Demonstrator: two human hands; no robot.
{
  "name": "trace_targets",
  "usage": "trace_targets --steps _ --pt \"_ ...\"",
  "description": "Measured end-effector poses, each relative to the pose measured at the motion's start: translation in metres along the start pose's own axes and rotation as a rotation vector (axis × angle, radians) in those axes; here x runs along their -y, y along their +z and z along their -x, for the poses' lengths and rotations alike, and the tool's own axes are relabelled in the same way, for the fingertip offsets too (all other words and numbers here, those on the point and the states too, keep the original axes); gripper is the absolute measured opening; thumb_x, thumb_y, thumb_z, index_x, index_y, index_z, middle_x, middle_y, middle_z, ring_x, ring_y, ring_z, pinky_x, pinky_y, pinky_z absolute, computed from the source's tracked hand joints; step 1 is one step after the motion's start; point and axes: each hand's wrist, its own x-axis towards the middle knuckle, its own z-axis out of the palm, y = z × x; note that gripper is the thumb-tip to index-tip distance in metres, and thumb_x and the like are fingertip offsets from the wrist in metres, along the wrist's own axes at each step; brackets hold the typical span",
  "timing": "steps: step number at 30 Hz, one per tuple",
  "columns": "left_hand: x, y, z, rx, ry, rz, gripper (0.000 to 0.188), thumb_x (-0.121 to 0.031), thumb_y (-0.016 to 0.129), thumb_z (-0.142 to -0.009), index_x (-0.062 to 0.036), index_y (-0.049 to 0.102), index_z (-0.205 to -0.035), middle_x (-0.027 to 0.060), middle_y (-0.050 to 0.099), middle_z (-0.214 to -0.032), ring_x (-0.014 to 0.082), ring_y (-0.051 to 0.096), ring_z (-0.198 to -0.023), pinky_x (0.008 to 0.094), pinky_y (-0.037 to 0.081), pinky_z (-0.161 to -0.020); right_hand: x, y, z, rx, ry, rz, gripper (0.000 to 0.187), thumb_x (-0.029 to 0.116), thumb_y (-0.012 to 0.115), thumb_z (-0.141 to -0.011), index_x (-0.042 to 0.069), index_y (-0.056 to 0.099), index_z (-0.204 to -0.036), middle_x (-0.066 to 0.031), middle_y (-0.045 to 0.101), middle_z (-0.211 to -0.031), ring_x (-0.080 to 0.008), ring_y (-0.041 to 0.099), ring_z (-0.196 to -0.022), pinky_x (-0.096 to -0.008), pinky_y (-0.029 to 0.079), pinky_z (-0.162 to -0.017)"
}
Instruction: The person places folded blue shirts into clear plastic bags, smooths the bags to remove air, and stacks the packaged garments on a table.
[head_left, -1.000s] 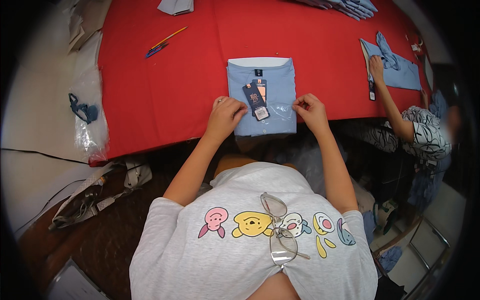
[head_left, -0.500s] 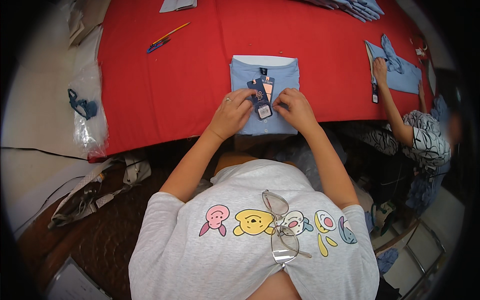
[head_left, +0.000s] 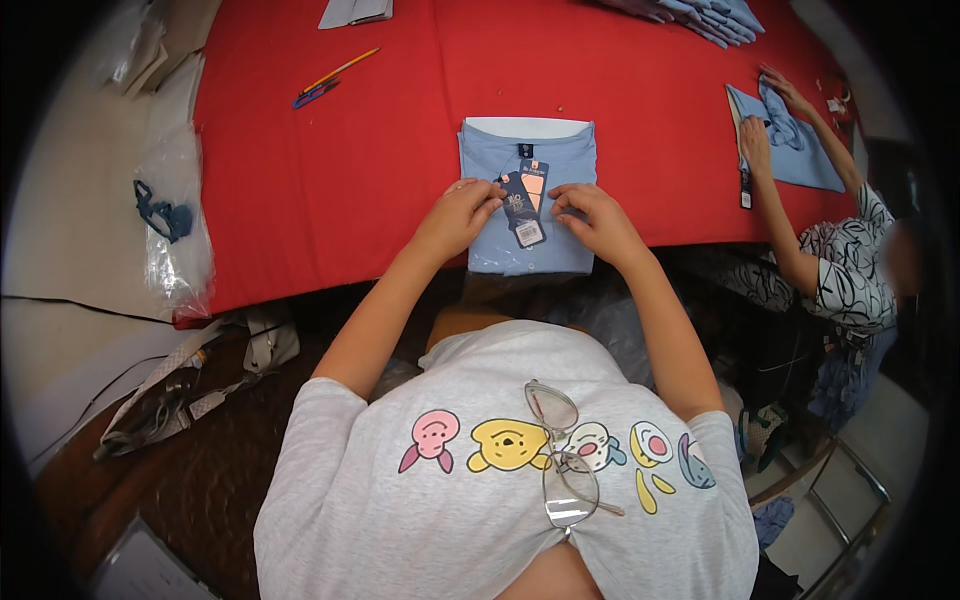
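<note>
A light blue folded shirt (head_left: pixel 566 166) lies in front of me on the table, with white card showing behind its collar. Glints near its lower edge look like clear plastic. Navy hang tags (head_left: pixel 521 203), one with an orange panel and one with a white label, rest on its front. My left hand (head_left: pixel 462 213) is closed, thumb and forefinger pinched at the tags' upper left edge. On the other side my right hand (head_left: pixel 600 220) has its fingers curled together, just right of the tags. Whatever it may hold is too small to make out.
Red cloth (head_left: pixel 370 170) covers the table. A yellow pencil (head_left: pixel 340 66) and blue pen (head_left: pixel 316 94) lie at far left. Clear plastic bags (head_left: pixel 180 262) hang over the left edge. Folded blue garments (head_left: pixel 712 18) are stacked far right. A co-worker (head_left: pixel 850 265) handles another blue garment (head_left: pixel 812 160).
My right fingers have drawn slightly away from the tags, and my left fingers sit nearer their upper edge. The tags have shifted slightly down. The co-worker's far hand has moved up the garment.
</note>
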Motion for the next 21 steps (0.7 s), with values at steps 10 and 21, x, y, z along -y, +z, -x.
trace_targets --steps 10,21 --pt "-0.002 -0.009 -0.005 -0.017 0.046 -0.145 0.016 -0.017 0.070 -0.099 -0.0037 0.069 -0.107 0.0123 0.067 -0.138 0.0355 0.066 -0.120 0.0451 0.049 -0.107 0.009 -0.032 -0.028 0.342 0.346 0.210 0.012 0.007 0.082 -0.078 0.006 0.078 -0.089 -0.0093 0.066 -0.132 -0.0282 0.061 -0.124 -0.0400 0.050 -0.106" --pt "-0.001 -0.029 -0.048 0.130 0.003 -0.471 0.020 -0.026 0.073 -0.096 -0.0098 0.078 -0.108 0.0259 0.044 -0.163 0.0376 0.060 -0.135 0.0492 0.039 -0.119 0.007 -0.040 -0.064 0.386 0.083 0.457 0.007 0.013 0.080 -0.077 0.010 0.079 -0.083 -0.0076 0.068 -0.135 -0.0287 0.061 -0.125 -0.0436 0.045 -0.111"
